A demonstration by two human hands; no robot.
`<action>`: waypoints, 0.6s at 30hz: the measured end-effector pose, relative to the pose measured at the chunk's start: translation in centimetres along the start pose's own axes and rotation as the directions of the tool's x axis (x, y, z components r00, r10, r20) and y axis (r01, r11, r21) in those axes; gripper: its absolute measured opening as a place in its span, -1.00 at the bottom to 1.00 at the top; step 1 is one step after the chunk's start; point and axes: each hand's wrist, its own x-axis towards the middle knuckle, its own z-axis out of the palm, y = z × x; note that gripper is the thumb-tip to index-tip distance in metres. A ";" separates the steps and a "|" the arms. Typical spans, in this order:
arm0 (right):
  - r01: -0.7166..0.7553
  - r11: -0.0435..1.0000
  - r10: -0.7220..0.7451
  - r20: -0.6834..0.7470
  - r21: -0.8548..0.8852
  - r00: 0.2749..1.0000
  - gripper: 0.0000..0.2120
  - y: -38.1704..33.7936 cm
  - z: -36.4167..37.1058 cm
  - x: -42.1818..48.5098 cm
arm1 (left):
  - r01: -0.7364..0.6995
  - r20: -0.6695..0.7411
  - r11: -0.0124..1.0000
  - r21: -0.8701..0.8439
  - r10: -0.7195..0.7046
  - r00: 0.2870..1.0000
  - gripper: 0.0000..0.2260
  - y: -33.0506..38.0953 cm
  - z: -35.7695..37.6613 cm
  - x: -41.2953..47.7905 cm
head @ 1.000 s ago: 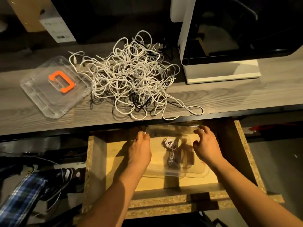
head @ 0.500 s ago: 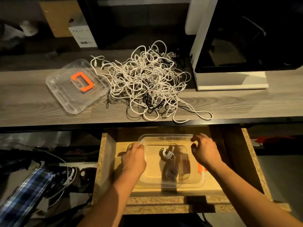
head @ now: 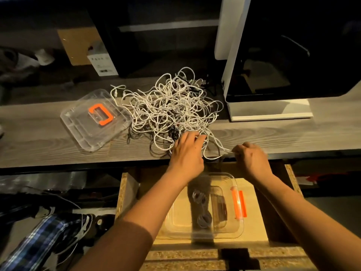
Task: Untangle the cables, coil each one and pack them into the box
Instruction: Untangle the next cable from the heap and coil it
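Both hands have left the box's rim, where they were half a second ago, and gone up to the heap of cables (head: pixel 170 108) on the desk (head: pixel 283 135). That leaves the box (head: pixel 241 229) sitting alone in the open drawer (head: pixel 256 212) just below the desk edge. I keep it there so that each finished coil only has to drop a short way, and a few coiled cables (head: pixel 202 210) already lie on its floor. Its lid (head: pixel 84 132) is parked upside-up on the desk to the left of the heap, touching its edge, out of the way but within reach for closing later. My right hand (head: pixel 253 160) is closed in a pinch on one white cable (head: pixel 222 146) at the near edge of the desk, drawing it out sideways so I can see where it runs. My left hand (head: pixel 186 153) lies over the near side of the heap with the fingers reaching in among the strands. I judge it is there to hold the mass down while the other hand pulls, but I cannot tell whether it has actually caught a strand. Most of the tangle is not yet sorted, so the job is in its early part. The risk, as I judge it, is that pulling tightens a knot or drags the whole heap off the edge.
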 end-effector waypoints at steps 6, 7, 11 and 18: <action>0.312 0.911 -0.268 -0.186 0.272 0.945 -0.82 -4.3 -4.0 -1.0 | -0.018 0.070 0.997 -0.078 0.023 0.997 -0.36 1.3 1.3 2.1; 0.338 0.872 -0.280 -0.205 0.354 0.938 -0.80 -5.0 -4.8 -1.0 | 0.011 0.041 0.991 -0.136 -0.006 0.999 -0.47 1.5 1.4 2.1; 0.093 0.355 -0.095 -0.063 0.930 0.993 -0.87 -8.0 -7.0 -1.4 | 0.075 -0.087 0.975 -0.210 -0.095 0.992 -0.32 1.4 2.0 2.5; -0.060 -0.306 0.106 0.097 0.950 0.990 -0.78 -8.4 -9.5 -0.7 | 0.257 -0.166 0.961 -0.098 -0.271 0.948 -0.68 -0.6 1.3 3.8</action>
